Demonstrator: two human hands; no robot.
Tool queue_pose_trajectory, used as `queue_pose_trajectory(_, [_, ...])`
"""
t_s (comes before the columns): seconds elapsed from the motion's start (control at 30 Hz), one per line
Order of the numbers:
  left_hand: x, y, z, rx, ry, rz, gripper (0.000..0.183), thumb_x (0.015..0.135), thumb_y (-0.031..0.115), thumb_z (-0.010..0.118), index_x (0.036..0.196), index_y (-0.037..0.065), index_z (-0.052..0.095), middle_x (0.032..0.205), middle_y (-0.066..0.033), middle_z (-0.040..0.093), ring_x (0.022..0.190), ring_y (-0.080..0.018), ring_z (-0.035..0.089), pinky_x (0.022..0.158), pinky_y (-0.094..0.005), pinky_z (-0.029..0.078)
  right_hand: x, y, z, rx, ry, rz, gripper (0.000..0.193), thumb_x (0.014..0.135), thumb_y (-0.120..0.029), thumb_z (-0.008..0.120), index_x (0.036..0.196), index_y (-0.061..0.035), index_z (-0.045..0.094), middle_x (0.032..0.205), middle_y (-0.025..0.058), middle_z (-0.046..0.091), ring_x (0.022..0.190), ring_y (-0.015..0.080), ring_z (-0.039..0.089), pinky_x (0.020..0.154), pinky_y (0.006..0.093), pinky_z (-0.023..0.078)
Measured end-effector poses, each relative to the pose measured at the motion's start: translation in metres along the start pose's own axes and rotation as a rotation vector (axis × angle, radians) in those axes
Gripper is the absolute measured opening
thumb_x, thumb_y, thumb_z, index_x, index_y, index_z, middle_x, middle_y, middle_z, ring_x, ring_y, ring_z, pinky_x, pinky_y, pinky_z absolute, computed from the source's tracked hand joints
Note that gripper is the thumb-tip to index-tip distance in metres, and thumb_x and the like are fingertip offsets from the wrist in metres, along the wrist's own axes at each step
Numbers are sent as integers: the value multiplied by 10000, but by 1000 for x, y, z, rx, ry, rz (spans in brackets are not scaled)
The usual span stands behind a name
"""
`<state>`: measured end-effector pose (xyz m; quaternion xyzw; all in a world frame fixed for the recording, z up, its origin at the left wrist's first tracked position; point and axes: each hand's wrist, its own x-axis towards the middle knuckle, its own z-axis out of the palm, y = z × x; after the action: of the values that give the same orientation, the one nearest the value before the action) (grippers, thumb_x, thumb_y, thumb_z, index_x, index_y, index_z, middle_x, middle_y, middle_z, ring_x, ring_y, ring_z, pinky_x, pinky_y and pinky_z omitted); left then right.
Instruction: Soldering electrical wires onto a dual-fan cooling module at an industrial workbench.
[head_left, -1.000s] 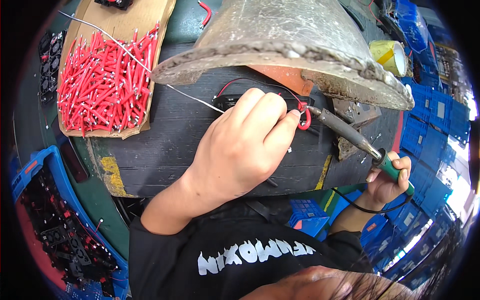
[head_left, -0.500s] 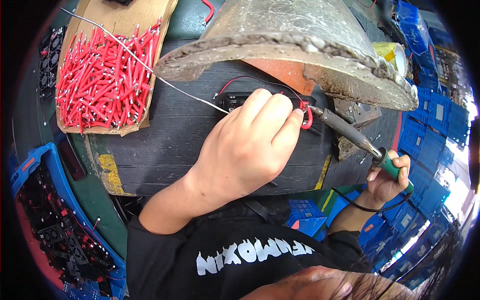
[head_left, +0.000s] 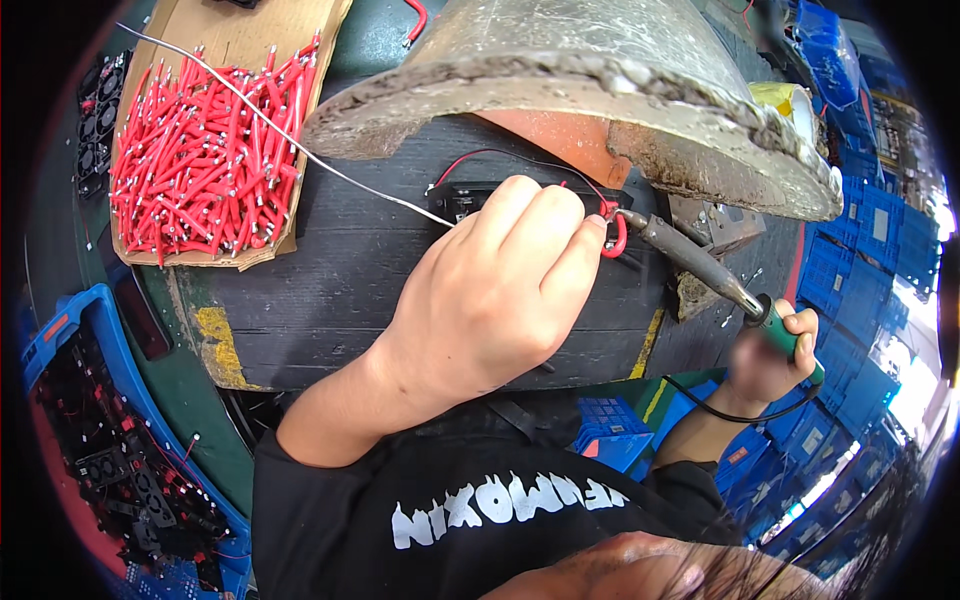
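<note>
My right hand point(head_left: 765, 365) is wrapped round the green handle of a soldering iron point(head_left: 690, 262), whose metal shaft slants up and left. Its tip meets a short thick red wire point(head_left: 619, 240), bent into a loop, close to my left fingertips. Back of the hand upward, my left hand point(head_left: 490, 285) is closed on a thin silvery solder wire point(head_left: 350, 178) that comes in from the upper left. Beneath that hand lies a black part point(head_left: 470, 197), mostly covered, with a thin red-and-black wire point(head_left: 500, 152) arching behind it.
A large grey metal hood point(head_left: 580, 50) overhangs the dark workbench point(head_left: 300, 330). At the left lies a cardboard tray point(head_left: 285, 250) of many short red wires. Blue bins flank the bench, the left one point(head_left: 120, 350) holding black fan parts. A metal block point(head_left: 725, 225) sits by the iron.
Almost nothing differs. The solder wire has shifted slightly at the left; both hands and the iron stay in place.
</note>
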<state>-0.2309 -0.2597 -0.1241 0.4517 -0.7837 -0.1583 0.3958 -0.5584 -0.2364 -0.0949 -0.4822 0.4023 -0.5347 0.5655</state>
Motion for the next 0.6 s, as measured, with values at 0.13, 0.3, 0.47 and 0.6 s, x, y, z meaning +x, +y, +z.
queue_pose_trajectory(0.13, [2,0,0,-9,13,9,289,673,8,683,954,-60,681,801,-85,539,697,-220,533,566,-300,441,-3,1,0,24,30,-2,286,961,-323,462,1000,-51,544,884,222,622,528,222,568,407,234,455])
queue_pose_trajectory(0.3, [0,0,0,-2,14,12,291,669,7,682,953,-59,682,801,-84,540,700,-221,534,569,-299,442,-6,5,8,46,169,-43,299,953,-297,459,979,-10,537,739,221,581,441,218,542,379,264,468])
queue_pose_trajectory(0.47, [1,0,2,-13,9,18,290,674,7,686,958,-56,682,799,-80,537,703,-221,534,567,-297,443,-8,-2,9,-7,125,-58,300,953,-298,459,988,-11,541,736,215,581,443,215,538,385,270,469])
queue_pose_trajectory(0.6, [1,-1,3,-26,21,18,290,677,2,686,961,-54,681,801,-80,537,703,-220,533,563,-295,441,-7,0,9,-24,120,-58,297,954,-295,457,987,-12,540,728,212,578,444,218,536,391,274,469])
